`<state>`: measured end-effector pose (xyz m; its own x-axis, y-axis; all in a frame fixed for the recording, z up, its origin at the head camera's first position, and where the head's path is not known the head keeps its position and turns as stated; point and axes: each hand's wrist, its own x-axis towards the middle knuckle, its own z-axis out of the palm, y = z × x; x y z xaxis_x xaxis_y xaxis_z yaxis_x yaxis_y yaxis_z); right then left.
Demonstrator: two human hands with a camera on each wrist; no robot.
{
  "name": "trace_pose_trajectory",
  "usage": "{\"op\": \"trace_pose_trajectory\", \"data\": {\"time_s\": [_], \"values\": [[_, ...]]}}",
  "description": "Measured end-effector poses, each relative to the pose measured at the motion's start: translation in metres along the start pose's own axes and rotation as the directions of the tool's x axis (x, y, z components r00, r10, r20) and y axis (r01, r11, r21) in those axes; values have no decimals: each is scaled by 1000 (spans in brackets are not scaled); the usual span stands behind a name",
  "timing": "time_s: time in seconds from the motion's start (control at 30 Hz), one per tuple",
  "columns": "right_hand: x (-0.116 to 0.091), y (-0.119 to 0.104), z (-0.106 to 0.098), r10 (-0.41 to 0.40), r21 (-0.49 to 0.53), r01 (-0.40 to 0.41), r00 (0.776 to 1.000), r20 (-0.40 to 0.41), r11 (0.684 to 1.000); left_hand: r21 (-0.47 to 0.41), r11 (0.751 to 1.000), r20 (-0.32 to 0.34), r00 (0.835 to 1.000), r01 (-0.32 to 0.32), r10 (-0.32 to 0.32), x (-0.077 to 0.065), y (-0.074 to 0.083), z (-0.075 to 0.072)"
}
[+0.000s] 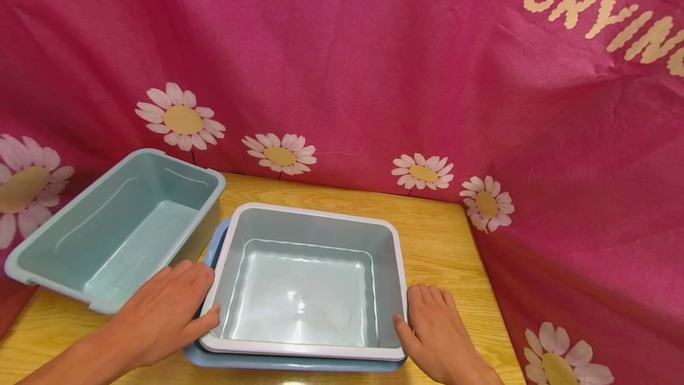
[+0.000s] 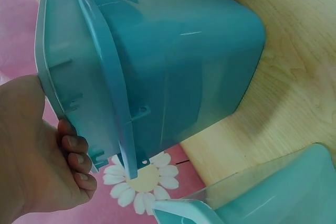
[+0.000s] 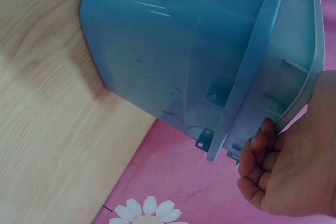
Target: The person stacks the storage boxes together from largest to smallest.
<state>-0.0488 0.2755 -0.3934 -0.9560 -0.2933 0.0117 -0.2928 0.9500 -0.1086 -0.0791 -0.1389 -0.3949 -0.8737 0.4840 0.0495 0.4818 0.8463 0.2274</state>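
Observation:
A grey plastic bin with a pale rim [image 1: 301, 348] sits nested in a blue bin [image 1: 294, 363], its rim standing above the blue one. My left hand [image 1: 168, 308] grips the grey bin's left rim, thumb on top and fingers curled beneath, as the left wrist view shows. On the opposite side my right hand [image 1: 440, 331] holds the right rim the same way, with curled fingers [image 3: 257, 156] under the edge. In both wrist views a gap shows between the two rims. The inside of the grey bin holds nothing.
A second grey-green bin [image 1: 59, 236] stands at the left on the wooden table [image 1: 443, 224], close to the nested pair. A pink cloth [image 1: 342, 64] with printed daisies hangs behind the table and down its right side.

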Motion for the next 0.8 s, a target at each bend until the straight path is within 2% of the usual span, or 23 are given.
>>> {"op": "trace_pose_trajectory", "data": {"time_s": [0.27, 0.43, 0.6, 0.8], "values": [[1, 0, 4, 18, 3, -18, 1000, 22, 1000, 7, 1000, -6, 1000, 5, -4, 0, 0, 5], [2, -1, 7, 30, -1, -30, 998, 48, 1000, 5, 1000, 23, 1000, 16, -17, 1, 0, 6], [1, 0, 9, 12, -8, -12, 1000, 21, 1000, 4, 999, 65, 997, 36, -36, 2, 0, 6], [1, 0, 10, -8, -14, 8, 1000, -6, 1000, 9, 999, 69, 997, 37, -38, 1, -1, 8]]}}
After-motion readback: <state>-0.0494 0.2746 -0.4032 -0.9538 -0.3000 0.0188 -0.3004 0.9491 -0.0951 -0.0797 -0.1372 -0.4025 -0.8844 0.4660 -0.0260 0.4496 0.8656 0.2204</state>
